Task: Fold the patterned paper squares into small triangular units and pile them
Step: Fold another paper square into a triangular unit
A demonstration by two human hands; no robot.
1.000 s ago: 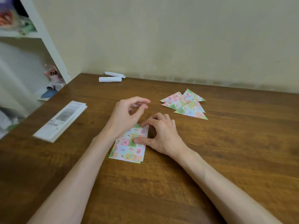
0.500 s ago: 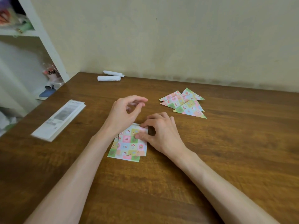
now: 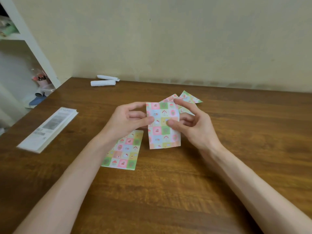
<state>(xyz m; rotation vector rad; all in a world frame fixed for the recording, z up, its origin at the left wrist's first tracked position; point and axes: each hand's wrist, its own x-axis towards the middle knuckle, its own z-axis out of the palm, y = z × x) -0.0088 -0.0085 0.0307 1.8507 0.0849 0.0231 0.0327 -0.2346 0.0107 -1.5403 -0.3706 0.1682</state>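
A patterned paper sheet (image 3: pixel 163 132) with pastel checks is held upright above the wooden table (image 3: pixel 168 191). My left hand (image 3: pixel 125 120) pinches its left edge with the thumb in front. My right hand (image 3: pixel 194 124) pinches its right side, thumb on the printed face. Below my left wrist a small stack of the same patterned sheets (image 3: pixel 125 152) lies flat on the table. Behind the held sheet, folded triangular units (image 3: pixel 190 97) lie in a loose pile, partly hidden by the sheet and my right fingers.
A printed white leaflet (image 3: pixel 48 129) lies at the table's left edge. Two white paper rolls (image 3: pixel 103 82) rest at the back near the wall. A white shelf unit (image 3: pixel 25 41) with small items stands to the left of the table.
One sheet has come off the stack. Both hands have lifted it up and to the right, and now hold it upright above the table. The view has shifted slightly.
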